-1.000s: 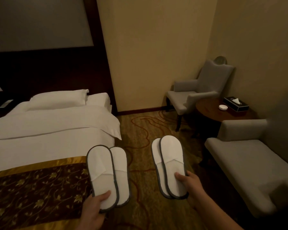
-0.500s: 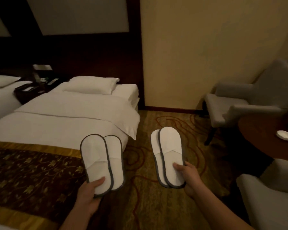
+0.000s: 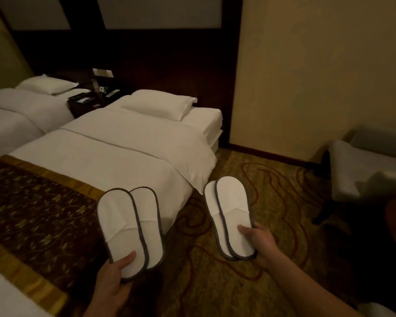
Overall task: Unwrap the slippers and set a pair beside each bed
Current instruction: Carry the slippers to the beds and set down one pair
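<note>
My left hand (image 3: 111, 284) grips the heel end of a pair of white slippers with grey trim (image 3: 128, 227), stacked side by side and held over the foot corner of the near bed (image 3: 124, 152). A second white pair (image 3: 229, 211) is pinched at its heel end by my right hand (image 3: 260, 241), thumb on top, above the carpet right of that bed. Both pairs are unwrapped. A second bed (image 3: 16, 110) lies at the far left.
A dark nightstand (image 3: 87, 104) with small items stands between the beds. A brown-gold runner (image 3: 32, 213) covers the near bed's foot. A grey armchair (image 3: 370, 170) stands at the right. Patterned carpet (image 3: 272, 193) runs between bed and chair.
The view has swung left, bringing the second bed and nightstand into sight. Both hands still hold their slipper pairs the same way.
</note>
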